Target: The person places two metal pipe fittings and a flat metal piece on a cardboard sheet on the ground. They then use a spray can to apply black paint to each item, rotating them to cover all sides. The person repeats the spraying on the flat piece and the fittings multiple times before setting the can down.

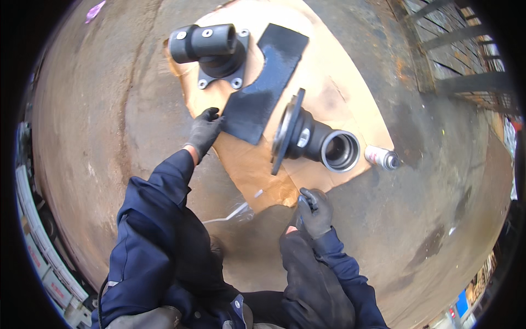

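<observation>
Head view: a white cylindrical can [379,156], contents hidden, lies by the brown cardboard sheet [350,93]. On the sheet, a flat black plate [268,77] separates a black T-shaped metal fitting [219,49] from a black flanged pipe [309,140]. The grey-gloved left hand [205,131] is at the plate's left edge, grip unclear; the grey-gloved right hand [316,213] curls, whether empty I cannot tell.

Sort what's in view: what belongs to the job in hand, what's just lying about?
Likely the job's: black plate beside left hand; black T-shaped fitting; black flanged pipe; cardboard underneath; perhaps the can.

Seemingly stray: purple scrap; clear plastic.
</observation>
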`<state>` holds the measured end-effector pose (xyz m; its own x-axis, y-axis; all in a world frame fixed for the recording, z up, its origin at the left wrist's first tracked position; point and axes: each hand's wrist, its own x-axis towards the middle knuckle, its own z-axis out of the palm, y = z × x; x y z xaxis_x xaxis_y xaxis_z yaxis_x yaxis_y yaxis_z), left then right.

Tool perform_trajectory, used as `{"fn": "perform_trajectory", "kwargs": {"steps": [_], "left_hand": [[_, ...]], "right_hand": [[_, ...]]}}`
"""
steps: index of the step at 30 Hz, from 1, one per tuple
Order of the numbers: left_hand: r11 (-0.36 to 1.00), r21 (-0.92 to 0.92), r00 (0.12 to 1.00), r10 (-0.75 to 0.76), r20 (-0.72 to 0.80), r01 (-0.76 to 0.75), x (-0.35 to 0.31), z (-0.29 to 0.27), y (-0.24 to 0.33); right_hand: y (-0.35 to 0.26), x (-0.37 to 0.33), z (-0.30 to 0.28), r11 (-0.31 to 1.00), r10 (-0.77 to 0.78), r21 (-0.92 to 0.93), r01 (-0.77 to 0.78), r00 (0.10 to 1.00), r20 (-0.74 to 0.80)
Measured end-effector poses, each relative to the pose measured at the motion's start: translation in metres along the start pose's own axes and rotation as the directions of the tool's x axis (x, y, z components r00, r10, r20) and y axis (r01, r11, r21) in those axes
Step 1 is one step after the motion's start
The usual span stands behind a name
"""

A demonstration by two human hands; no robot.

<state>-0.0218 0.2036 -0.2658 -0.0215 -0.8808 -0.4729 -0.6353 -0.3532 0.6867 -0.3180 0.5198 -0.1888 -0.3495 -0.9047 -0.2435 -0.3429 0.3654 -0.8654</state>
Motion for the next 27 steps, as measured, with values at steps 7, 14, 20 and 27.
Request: {"fn": "perform_trajectory", "kwargs": {"steps": [7,14,20,27], "left_hand": [[0.992,-0.111,0.997,-0.062,-0.049,0.056,-0.005,-0.021,0.025],[0.993,0.113,0.985,-0.060,0.160,0.042,-0.022,-0.030,0.047],[0.999,0.003,0.998,-0.046,0.050,0.046,-0.019,-0.021,0.050],[0.999,-0.043,0.998,0.011,0.057,-0.009,-0.027,-0.028,0.054]], "right_hand": [[0.067,-0.030,0.035,0.943,0.247,0.174,-0.282,0.949,0.195],[0.099,-0.033,0.033,0.929,0.280,0.216,-0.302,0.952,0.127],[0.100,-0.033,0.021,0.940,0.291,0.110,-0.322,0.929,0.229],[0.121,-0.017,0.016,0.981,0.162,-0.146,-0.130,0.959,0.232]]}}
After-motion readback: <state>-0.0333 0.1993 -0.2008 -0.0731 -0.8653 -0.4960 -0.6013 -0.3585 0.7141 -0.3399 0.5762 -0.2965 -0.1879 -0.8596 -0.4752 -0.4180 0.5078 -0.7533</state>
